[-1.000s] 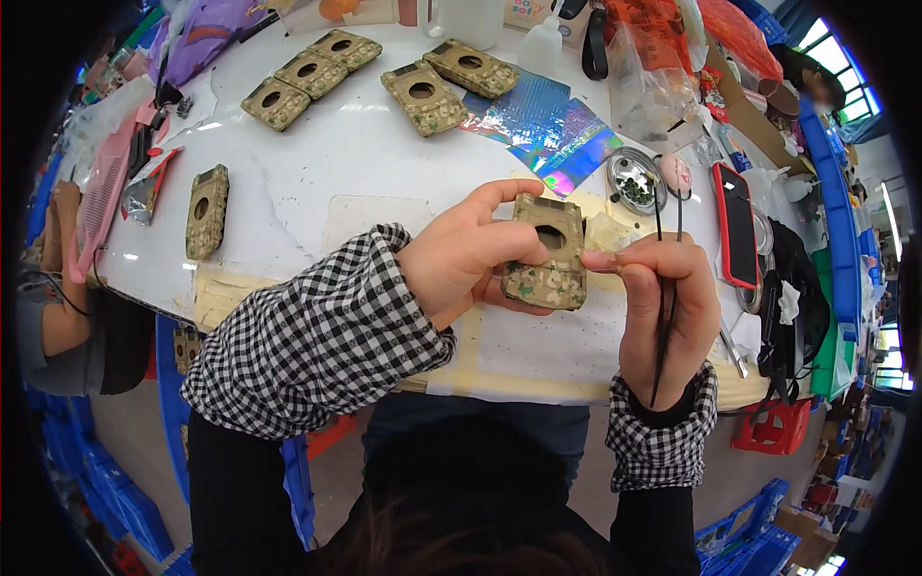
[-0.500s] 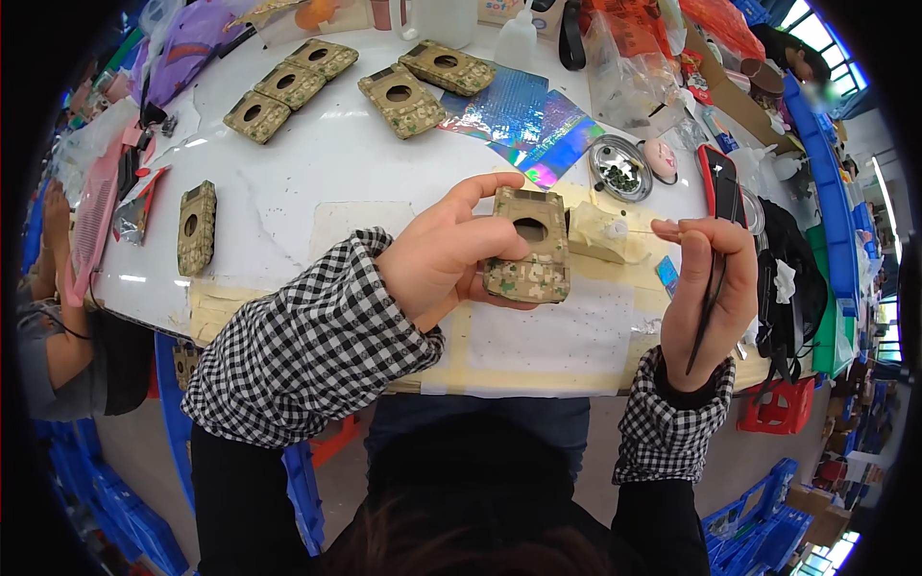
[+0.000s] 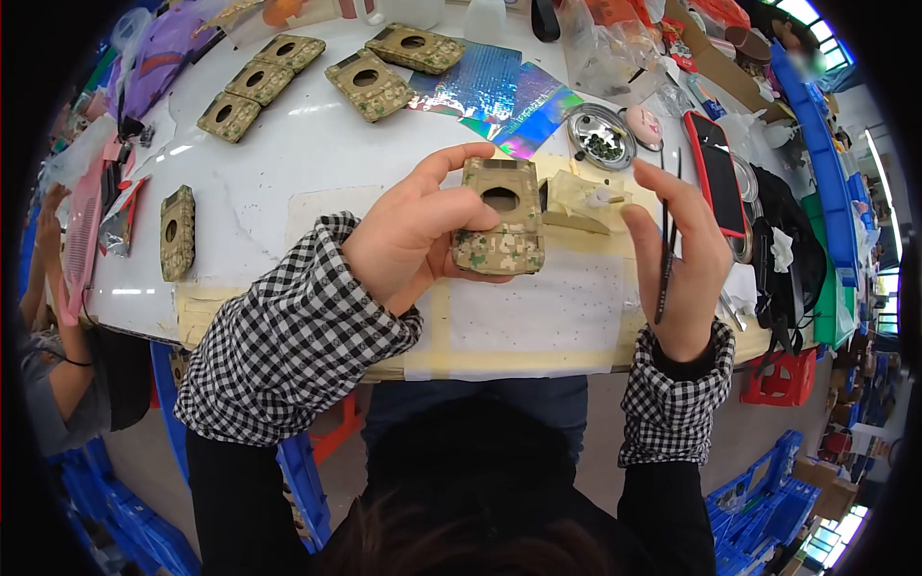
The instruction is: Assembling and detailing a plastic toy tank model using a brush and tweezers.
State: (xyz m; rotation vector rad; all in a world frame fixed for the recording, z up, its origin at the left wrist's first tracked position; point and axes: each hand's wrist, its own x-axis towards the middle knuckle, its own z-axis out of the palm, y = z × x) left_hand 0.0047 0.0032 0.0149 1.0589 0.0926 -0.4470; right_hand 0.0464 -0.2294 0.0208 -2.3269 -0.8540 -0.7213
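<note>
While a co-worker's arm [image 3: 72, 360] shows at the far left edge, a pink mesh strip [image 3: 84, 226] lies at that end of the white counter [image 3: 288, 144], with a purple bag [image 3: 163, 58] farther back. A lone camouflage shell [image 3: 180, 252] sits next, its round hole upward, and beyond it a row of three shells [image 3: 266, 89] runs diagonally. Farther along, a pair of shells [image 3: 392, 94] rests near the back.

The person's left hand [image 3: 413, 216] keeps its grip clamped on the held shell [image 3: 499, 248], thumb beside the round hole, forefinger at the far end, other fingers beneath. This shell is raised above a white paper sheet [image 3: 538, 322] specked with dark dots, around the middle of the view. Shiny blue sheets [image 3: 471, 86] lie behind it.

Just right of it stands a yellowish taped block [image 3: 576, 206]; a round dish [image 3: 579, 128] of small dark green pieces sits beyond. The right hand [image 3: 687, 264] has its thumb and forefinger apart, yet its grip holds black tweezers [image 3: 666, 264] against the palm, the two tips pointing away and separated. Just past this hand lies a red-cased phone [image 3: 715, 173], then a black bag [image 3: 789, 274].
</note>
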